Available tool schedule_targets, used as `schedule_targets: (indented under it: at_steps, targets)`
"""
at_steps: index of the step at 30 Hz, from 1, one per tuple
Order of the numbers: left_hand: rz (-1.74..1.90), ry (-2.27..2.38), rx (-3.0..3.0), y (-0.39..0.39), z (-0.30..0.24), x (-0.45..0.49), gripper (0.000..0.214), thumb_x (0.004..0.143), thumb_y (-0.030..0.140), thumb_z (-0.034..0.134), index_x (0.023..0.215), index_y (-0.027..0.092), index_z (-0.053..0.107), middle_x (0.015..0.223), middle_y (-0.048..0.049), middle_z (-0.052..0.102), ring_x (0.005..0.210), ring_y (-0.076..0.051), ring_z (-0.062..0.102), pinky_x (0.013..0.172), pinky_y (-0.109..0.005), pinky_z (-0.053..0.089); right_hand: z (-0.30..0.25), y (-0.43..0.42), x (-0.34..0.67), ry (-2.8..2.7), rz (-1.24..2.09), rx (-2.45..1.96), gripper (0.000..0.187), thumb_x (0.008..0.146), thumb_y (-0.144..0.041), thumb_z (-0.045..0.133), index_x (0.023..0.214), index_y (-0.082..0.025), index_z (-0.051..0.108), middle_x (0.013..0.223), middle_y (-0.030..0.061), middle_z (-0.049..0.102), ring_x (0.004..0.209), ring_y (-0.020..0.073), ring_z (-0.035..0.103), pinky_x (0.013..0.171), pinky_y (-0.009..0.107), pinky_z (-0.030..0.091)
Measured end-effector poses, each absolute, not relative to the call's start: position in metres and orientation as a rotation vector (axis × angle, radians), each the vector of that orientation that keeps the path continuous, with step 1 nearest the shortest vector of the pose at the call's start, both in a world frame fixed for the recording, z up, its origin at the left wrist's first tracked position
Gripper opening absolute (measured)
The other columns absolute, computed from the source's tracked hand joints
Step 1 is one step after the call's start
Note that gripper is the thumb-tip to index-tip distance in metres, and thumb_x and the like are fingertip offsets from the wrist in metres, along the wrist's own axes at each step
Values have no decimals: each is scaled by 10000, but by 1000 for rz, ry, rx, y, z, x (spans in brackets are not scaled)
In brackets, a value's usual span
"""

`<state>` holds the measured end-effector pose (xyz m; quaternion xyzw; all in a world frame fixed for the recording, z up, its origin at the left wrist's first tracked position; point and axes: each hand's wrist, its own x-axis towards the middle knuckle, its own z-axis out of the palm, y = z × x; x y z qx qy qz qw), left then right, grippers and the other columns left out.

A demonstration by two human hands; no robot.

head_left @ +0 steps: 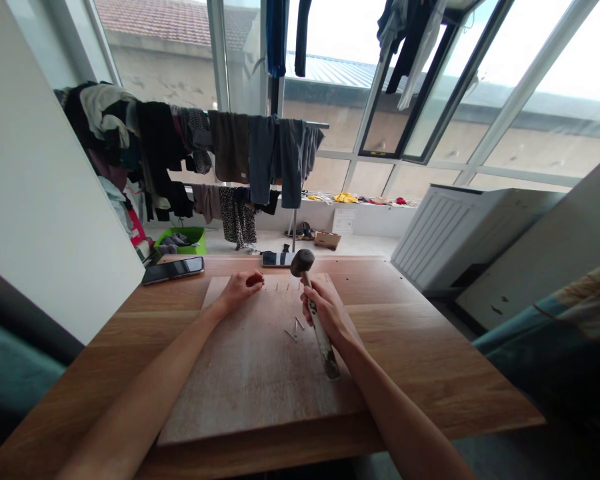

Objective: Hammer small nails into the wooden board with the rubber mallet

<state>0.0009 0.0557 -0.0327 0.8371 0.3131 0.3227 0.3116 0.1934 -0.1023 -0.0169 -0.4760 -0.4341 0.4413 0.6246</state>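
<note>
A hammer (321,337) with a dark, rounded head and a worn pale handle is gripped in my right hand (326,308), its head raised over the far right part of a wooden board (250,373). Several nails (287,287) stand upright in a row near the board's far edge, between my two hands. My left hand (241,289) rests at the left end of that row, fingers curled together; whatever is between the fingertips is too small to make out. Several loose nails (295,330) lie on the board, left of the hammer handle.
The board lies on a wooden table (410,353). A phone (174,270) sits at the table's far left, and another dark phone-like device (277,259) lies at the far edge behind the nails. Beyond are a clothes rack (233,147), a green basin (195,239) and windows.
</note>
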Motion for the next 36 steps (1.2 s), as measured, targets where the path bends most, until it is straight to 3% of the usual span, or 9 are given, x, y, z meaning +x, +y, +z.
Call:
schedule_targets:
  at_steps: [6, 12, 17, 36]
  targets:
    - [877, 799, 2107, 56, -39, 0, 319, 782, 462, 636, 865, 169, 731, 880, -59, 757, 753, -183, 680, 677, -263, 522, -7, -101, 189, -1024, 1032, -1090, 242, 792, -436, 584, 869, -219, 507, 667, -68, 516, 341, 57, 431, 268, 182, 321]
    - [941, 777, 2154, 56, -46, 6, 234, 769, 395, 660, 814, 184, 752, 885, -42, 761, 715, -157, 654, 645, -252, 501, 12, -89, 171, -1056, 1070, -1093, 194, 801, -382, 577, 786, -203, 504, 668, -55, 531, 372, 54, 462, 292, 169, 351]
    - [986, 788, 2213, 53, -49, 10, 178, 777, 346, 653, 811, 201, 750, 844, -25, 763, 763, -169, 665, 679, -267, 499, -4, -78, 157, -1057, 1119, -1076, 230, 784, -415, 582, 808, -210, 482, 654, -71, 520, 340, 52, 448, 258, 167, 337]
    - [973, 874, 2177, 55, -50, 9, 166, 772, 347, 663, 776, 199, 739, 914, -42, 762, 899, -209, 683, 767, -294, 518, -15, -82, 156, -1059, 1139, -1066, 249, 775, -425, 598, 844, -211, 491, 624, -84, 515, 336, 54, 454, 248, 160, 348]
